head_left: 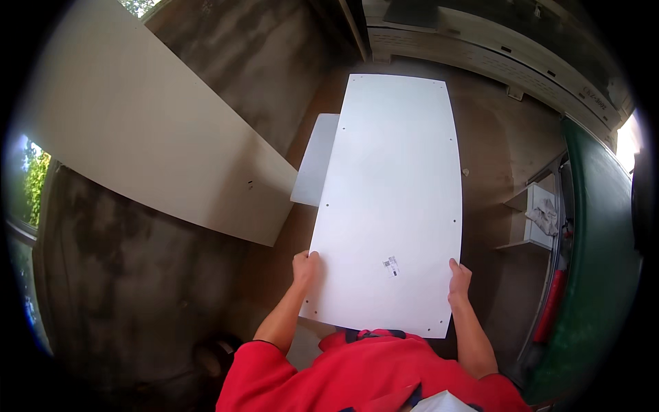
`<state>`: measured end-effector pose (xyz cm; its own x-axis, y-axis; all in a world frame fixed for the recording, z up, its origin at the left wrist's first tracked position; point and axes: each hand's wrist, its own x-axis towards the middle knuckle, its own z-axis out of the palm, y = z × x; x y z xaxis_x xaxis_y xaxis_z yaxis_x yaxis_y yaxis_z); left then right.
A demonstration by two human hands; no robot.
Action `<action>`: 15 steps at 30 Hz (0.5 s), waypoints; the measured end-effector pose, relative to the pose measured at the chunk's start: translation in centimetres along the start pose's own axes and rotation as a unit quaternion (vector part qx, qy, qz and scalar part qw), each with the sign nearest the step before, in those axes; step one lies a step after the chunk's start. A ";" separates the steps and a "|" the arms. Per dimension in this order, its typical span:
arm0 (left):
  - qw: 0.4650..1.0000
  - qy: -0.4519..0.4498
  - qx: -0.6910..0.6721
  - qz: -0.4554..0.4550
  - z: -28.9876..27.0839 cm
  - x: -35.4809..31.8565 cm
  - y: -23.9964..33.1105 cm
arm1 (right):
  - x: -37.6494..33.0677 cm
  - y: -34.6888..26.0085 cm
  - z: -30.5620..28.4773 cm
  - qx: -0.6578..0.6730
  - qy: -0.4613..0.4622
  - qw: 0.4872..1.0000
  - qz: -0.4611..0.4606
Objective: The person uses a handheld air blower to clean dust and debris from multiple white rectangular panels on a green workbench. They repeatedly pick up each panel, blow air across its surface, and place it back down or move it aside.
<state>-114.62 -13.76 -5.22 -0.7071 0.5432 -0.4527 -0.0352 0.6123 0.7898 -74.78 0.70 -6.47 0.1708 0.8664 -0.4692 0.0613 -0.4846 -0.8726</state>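
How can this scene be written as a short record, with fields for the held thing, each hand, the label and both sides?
held thing: white panel, small dark dots near its edges
left hand: grips the panel's left edge
right hand: grips its right edge
label: on the panel's face, toward the person's end
left side: larger pale panel
right side: green surface, red object

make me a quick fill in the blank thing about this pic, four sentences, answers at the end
1. The left hand grips the white board along its ____ long edge.
2. The right hand grips the opposite long edge, on the person's ____ side.
3. The shirt is mostly ____.
4. The large flat surface at the picture's far right is coloured ____.

Missing words: left; right; red; green.
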 end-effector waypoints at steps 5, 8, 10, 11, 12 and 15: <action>0.995 0.046 0.087 0.028 -1.8 7.1 -0.6 | 1.1 3.3 6.8 -0.035 -0.024 0.998 -0.044; 0.964 0.065 0.249 0.069 -2.8 13.1 0.0 | 0.4 4.7 9.0 -0.173 -0.096 0.980 -0.028; 0.959 0.062 0.274 0.033 -5.9 20.4 -2.1 | -0.8 3.3 12.9 -0.275 -0.173 0.945 -0.033; 0.953 0.048 0.298 0.013 -6.4 22.2 -1.1 | -2.2 1.2 14.0 -0.283 -0.146 0.947 -0.052; 0.956 0.077 0.280 0.048 -8.2 25.2 -2.9 | -3.3 0.3 14.8 -0.280 -0.102 0.952 -0.071; 0.744 0.157 0.627 0.170 -1.0 13.2 -2.5 | -2.5 1.8 -5.9 -0.207 -0.011 0.977 -0.041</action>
<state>-124.55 -8.76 -12.77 -0.6620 0.7485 -0.0400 0.7303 0.6321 -0.2588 -69.30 -3.06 -6.07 0.1276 0.9047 -0.4065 0.4677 -0.4163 -0.7797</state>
